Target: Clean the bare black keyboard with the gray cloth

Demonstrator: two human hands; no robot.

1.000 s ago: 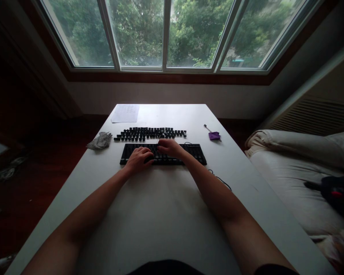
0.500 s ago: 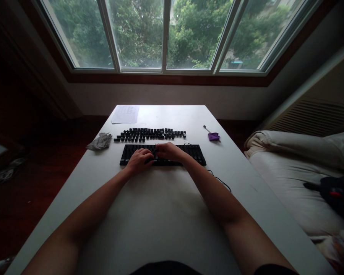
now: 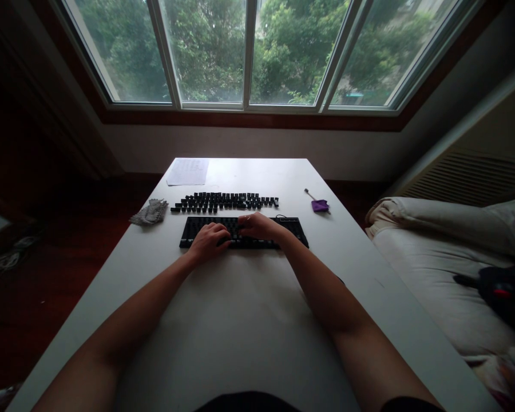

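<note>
A black keyboard point(image 3: 294, 232) lies across the white table, with many key places dark and bare-looking. My left hand point(image 3: 209, 236) rests over its left-centre part, fingers laid forward and the thumb apart near the front edge. Just right of it, my right hand point(image 3: 257, 225) bends over the middle of the keyboard with fingertips drawn together and pointing down. Whatever lies between those fingertips is too small to make out. Behind the keyboard, several loose black keycaps point(image 3: 214, 201) stand in rows.
A crumpled grey cloth point(image 3: 150, 212) lies to the left, and a paper sheet point(image 3: 187, 171) at the far left corner. On the right are a small brush point(image 3: 312, 195) and a purple cloth point(image 3: 320, 205). A padded sofa point(image 3: 420, 257) borders the table's right side.
My right hand has shifted slightly to the right along the keyboard, its forearm now covering most of the cable. My left hand has stayed in place.
</note>
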